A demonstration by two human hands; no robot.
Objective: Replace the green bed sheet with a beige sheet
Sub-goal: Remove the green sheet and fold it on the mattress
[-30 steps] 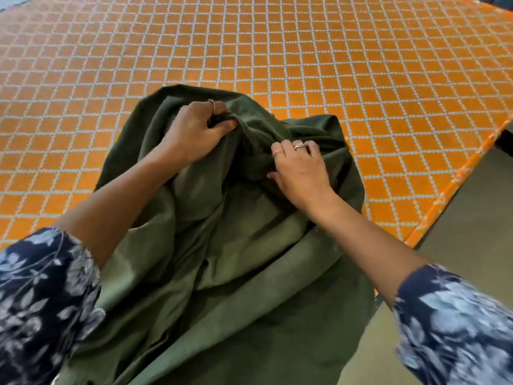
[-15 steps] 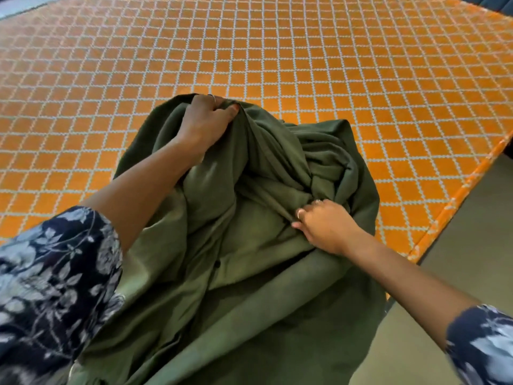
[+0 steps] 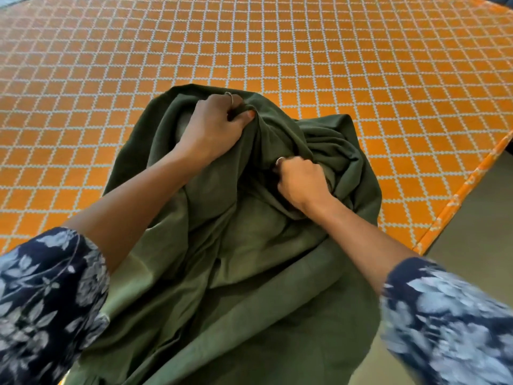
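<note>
The green bed sheet lies bunched in a crumpled heap on the near part of the orange mattress, trailing down toward me. My left hand grips a fold at the heap's far top edge, fingers curled round the cloth. My right hand is fisted in the folds at the heap's middle right, clutching a bundle of fabric. No beige sheet is in view.
The mattress has an orange cover with a white diamond grid and fills the upper view. Its right edge runs diagonally, with grey floor beyond it at the right.
My right hand has moved up from the lower fold and closed round a bundle nearer the left hand. The left hand keeps its grip at the top. The heap is gathered tighter.
</note>
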